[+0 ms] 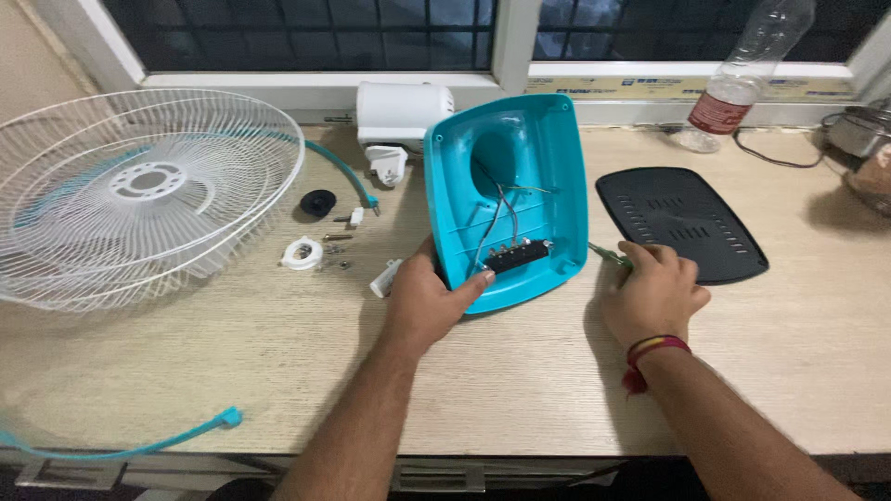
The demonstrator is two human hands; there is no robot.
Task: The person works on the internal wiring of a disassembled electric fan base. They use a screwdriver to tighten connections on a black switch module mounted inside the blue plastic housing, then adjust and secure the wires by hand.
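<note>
The left hand (pixel 429 301) grips the upturned teal fan base (pixel 509 199) at its seven o'clock edge; the right hand (pixel 652 295), curled, holds a green-handled screwdriver (pixel 608 257) at the base's four o'clock on the surface (pixel 232 353).

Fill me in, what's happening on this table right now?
A person has a table fan taken apart. The left hand props up the turquoise base shell, open side showing its wires and a black switch block. The right hand rests on the table over a green-handled tool, beside a black base plate. To the left lie the white fan guard, the white motor housing and small loose screws and caps.
</note>
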